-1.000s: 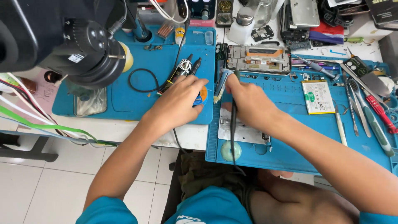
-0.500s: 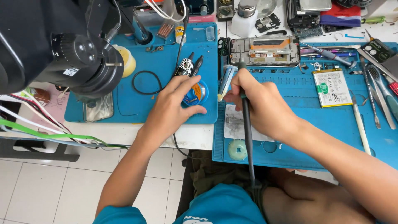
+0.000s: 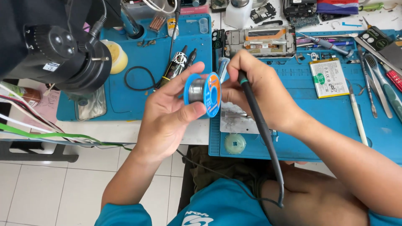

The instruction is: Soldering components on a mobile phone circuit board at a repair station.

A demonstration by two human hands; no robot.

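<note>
- Holding a small blue plastic spool of silver solder wire is what your left hand is doing: its fingers are closing together on the spool, thumb on the near flange and fingertips over the top.
- You are keeping the spool lifted above the seam where the two blue silicone work mats meet, near the front edge of the tabletop, touching neither mat.
- Your right hand is clamping a black pen-shaped soldering iron with a green collar in a writing grip, and its fingertips are meeting the far side of the spool.
- The iron's black cable is running back over your wrist and down past the front edge toward your lap.
- Just below your right hand, a pale grey metal plate is lying on the right-hand blue mat, with a round translucent green disc nearer the front edge.
- An opened phone frame with its metal shields showing is sitting at the back edge of that mat, and a flat white battery with a green label is lying to its right.
- Tweezers and slim hand tools are lying along the right edge.
- On the left-hand blue mat, a black rubber ring is lying beside a dark pen-shaped tool.
- A black microscope head is hanging over the back-left corner.
</note>
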